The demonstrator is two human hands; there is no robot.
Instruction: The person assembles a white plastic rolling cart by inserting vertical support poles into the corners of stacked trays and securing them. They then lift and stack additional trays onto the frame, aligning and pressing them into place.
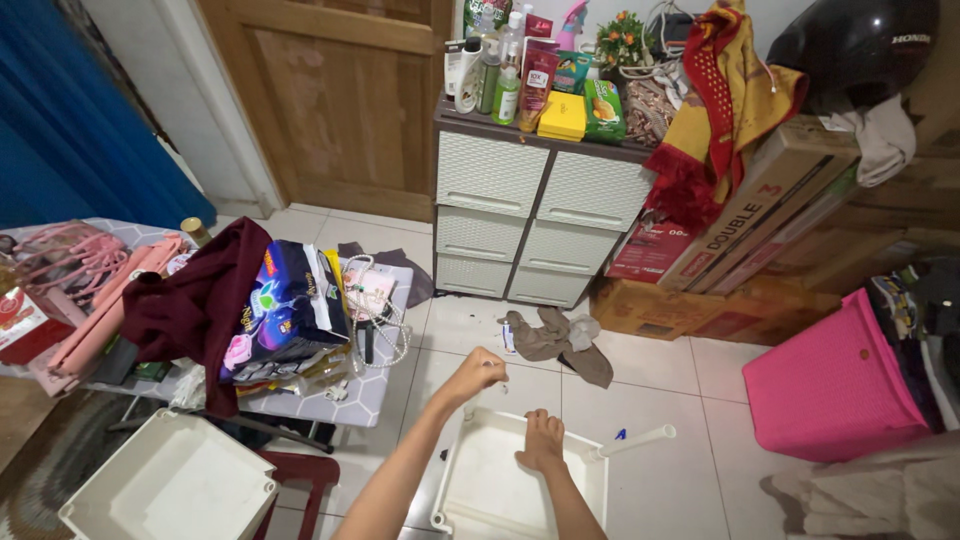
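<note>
Item: white plastic tray frame [490,490], on the floor at six o'clock.

Left hand [478,372]: closed around the top of a white corner post [468,408] at the frame's eleven o'clock corner.

Right hand [541,443]: fingers curled over the far rim, gripping it.

Loose white tube [635,441]: at three o'clock of the frame.

Second white tray [170,482]: at nine o'clock, apart, beneath the cluttered counter [370,395].

Status: assembly judged early; one post seated, other posts and tray unjoined.

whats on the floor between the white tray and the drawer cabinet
In the head view, a crumpled grey-brown cloth lies on the tiles between the white tray and the drawer cabinet; the rest is bare tile.
</note>
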